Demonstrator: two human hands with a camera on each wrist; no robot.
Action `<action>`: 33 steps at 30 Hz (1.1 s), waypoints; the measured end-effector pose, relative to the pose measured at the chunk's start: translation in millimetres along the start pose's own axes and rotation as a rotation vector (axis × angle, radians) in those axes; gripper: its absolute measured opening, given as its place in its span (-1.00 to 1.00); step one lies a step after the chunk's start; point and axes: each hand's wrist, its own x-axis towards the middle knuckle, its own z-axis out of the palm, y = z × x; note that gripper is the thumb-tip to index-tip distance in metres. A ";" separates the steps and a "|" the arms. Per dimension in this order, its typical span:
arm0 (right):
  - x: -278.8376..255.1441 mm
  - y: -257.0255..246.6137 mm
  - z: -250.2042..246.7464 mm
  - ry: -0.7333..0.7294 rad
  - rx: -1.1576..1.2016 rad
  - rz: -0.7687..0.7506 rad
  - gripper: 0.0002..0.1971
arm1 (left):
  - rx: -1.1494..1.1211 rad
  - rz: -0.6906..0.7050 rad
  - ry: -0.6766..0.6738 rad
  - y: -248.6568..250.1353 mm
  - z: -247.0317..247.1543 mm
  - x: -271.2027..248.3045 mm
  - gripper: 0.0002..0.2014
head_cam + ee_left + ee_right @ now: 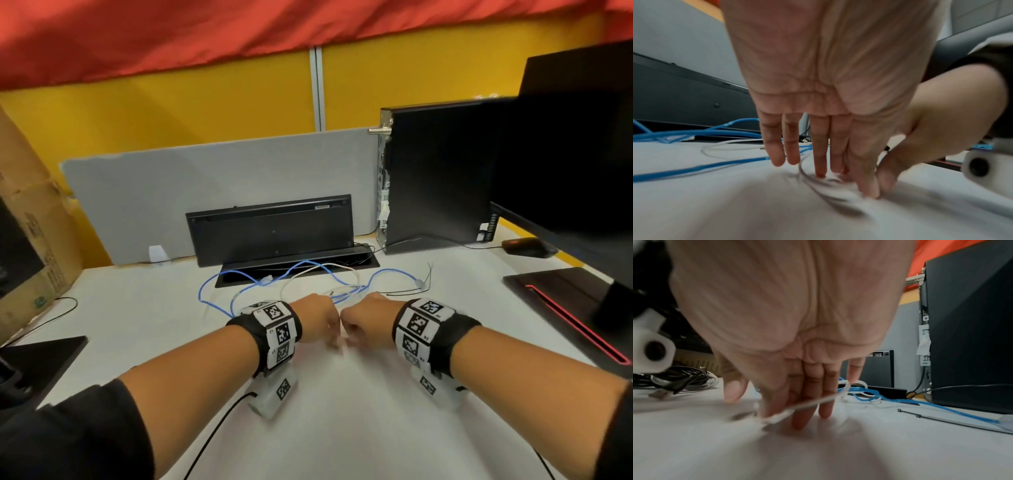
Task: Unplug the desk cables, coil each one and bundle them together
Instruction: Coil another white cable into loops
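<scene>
On the white desk point(342, 411) lie a long blue cable point(387, 272) and a thin white cable point(342, 269), loose and tangled. Both hands meet over the white cable near the desk's middle. My left hand point(330, 337) points straight fingers point(819, 162) down onto a blurred loop of the white cable point(809, 177). My right hand point(349, 337) touches it from the right. The white cable point(813, 403) runs across my right hand's point(797, 415) fingers, its end pinched at the thumb tip. The blue cable point(941, 407) trails off behind it.
Black zip ties point(407, 292) lie right of the hands. A keyboard point(270, 229) leans on the grey partition above an open cable slot point(342, 262). A PC tower point(438, 178), a monitor point(575, 144) and a mouse point(527, 247) stand right. A coiled cable bundle point(684, 379) lies left.
</scene>
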 end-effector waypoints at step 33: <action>-31.0 54.6 -129.8 0.602 0.552 0.338 -0.67 | -0.423 0.137 0.872 -31.1 -172.2 -42.1 -0.73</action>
